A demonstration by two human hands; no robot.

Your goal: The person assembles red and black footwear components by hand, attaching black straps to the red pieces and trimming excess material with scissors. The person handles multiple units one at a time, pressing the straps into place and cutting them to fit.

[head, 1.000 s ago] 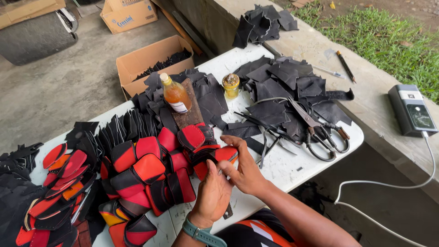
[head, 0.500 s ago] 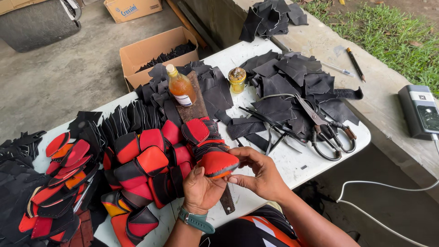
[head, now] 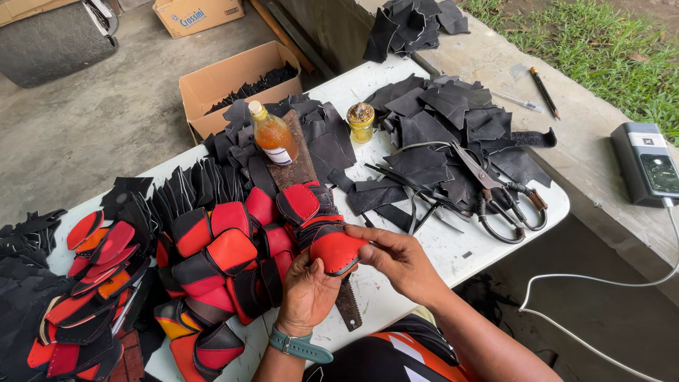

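While both hands meet over the white table (head: 453, 247), the left hand (head: 305, 293) cups a red and black padded piece (head: 334, 249) from below, fingers closed on it, and the right hand (head: 402, 260) pinches its edge. I judge that the piece is being checked or shaped. An orange bottle (head: 274, 138) carries a white label; an open brown carton (head: 233, 78) stands behind.

Red-and-black padded piece (head: 334, 249), amber bottle (head: 274, 137), white table (head: 453, 247).
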